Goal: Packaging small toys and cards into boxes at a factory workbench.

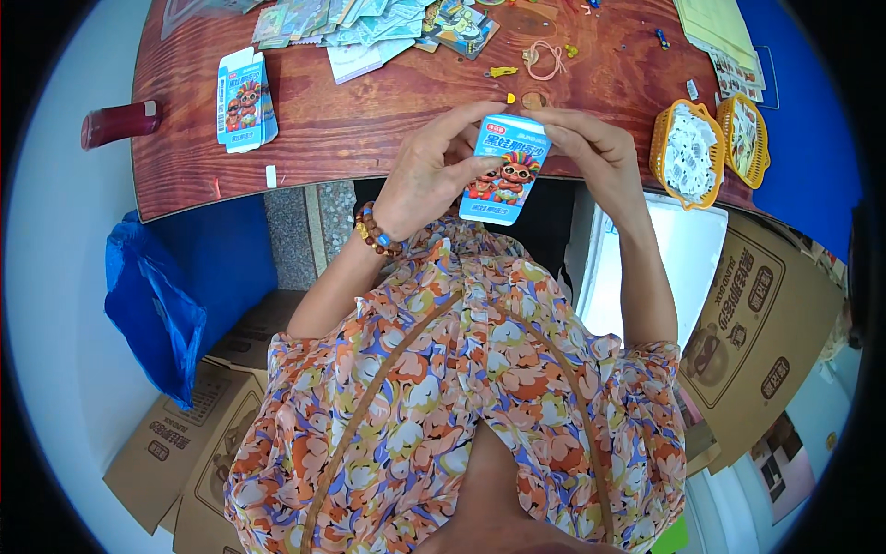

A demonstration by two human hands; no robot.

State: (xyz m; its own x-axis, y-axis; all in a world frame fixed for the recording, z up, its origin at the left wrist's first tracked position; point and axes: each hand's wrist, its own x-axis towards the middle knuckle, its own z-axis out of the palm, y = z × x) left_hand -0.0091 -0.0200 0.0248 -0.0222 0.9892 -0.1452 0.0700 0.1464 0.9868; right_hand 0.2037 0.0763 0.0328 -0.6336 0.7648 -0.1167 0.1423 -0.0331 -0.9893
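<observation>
A small light-blue carton [501, 175] printed with cartoon figures is held upright between my hands, just off the table's near edge. My left hand [429, 166], with beaded bracelets at the wrist, grips its left side, thumb across the front. At the upper right corner, the fingers of my right hand [591, 148] pinch the carton's top edge. Whether the top flap is closed cannot be made out, as my fingers cover part of it. More cartons of the same kind [245, 102] lie flattened in a small stack on the table to the left.
Card packets [369, 32] pile up at the back of the red wooden table [323, 125]. A pink elastic loop [544, 61] and small yellow trinkets lie beyond my hands. Two yellow baskets [663, 162] stand at the right edge. Below are a blue bag [152, 305] and cardboard boxes [761, 332].
</observation>
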